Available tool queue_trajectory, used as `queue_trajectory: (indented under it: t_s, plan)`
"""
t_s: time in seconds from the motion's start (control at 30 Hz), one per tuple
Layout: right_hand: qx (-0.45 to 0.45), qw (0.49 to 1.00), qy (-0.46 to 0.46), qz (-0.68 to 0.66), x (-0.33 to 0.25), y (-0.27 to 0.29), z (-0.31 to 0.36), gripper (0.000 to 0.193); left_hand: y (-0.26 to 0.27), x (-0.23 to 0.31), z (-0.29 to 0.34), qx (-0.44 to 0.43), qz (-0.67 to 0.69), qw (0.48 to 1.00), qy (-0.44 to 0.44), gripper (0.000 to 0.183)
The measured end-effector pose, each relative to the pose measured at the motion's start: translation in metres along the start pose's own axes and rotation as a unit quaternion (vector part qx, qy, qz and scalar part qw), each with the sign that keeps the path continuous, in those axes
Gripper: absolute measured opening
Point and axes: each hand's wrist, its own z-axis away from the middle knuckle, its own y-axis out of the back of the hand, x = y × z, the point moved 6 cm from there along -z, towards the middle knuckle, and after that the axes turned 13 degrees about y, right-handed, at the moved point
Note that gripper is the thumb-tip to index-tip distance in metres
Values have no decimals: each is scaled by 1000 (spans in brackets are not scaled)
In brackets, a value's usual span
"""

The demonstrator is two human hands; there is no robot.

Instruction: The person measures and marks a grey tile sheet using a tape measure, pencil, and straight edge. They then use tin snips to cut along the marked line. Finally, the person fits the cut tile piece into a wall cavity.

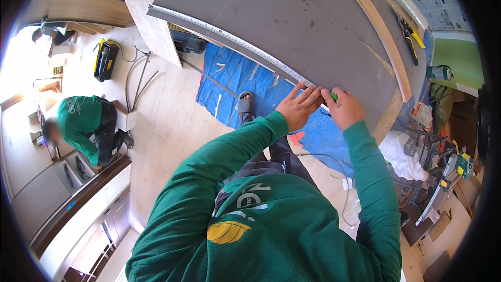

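Note:
A long white measuring tape blade (229, 43) with fine marks lies along the near edge of a large dark grey board (261, 5). My left hand (301, 105) rests on the board's edge at the blade's right part, its fingers stretched out over it. Right beside it, my right hand (345, 108) is closed around a slim green pen-like thing (334, 96). Only its green end shows clearly; the rest is mostly hidden by my fingers. The two hands nearly touch at the fingertips.
Pliers with yellow handles (408, 36) lie beyond a wooden strip (381, 31) on the board. A blue sheet (235, 89) covers the floor below. At the left, a co-worker in green (81, 125) bends over near an open toolbox (106, 60). Tools crowd the right side.

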Motion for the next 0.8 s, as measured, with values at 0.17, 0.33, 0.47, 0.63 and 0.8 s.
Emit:
queue_trajectory:
  t_s: [0.17,0.33,0.47,0.63,0.8]
  plan:
    - [-14,1000,-11,5,3,2,-1,54,-2,2,-3,7,6,1000,9,64]
    - [-16,1000,-6,16,3,2,-4,54,-3,1,-5,18,-8,1000,0,63]
    - [-16,1000,-7,17,4,3,-4,55,-10,3,-5,-18,-15,1000,9,62]
    - [-12,1000,-1,24,3,6,-1,56,-12,7,-5,25,-5,1000,11,66]
    - [-5,999,3,35,3,4,0,55,-15,7,-5,19,-7,1000,8,65]
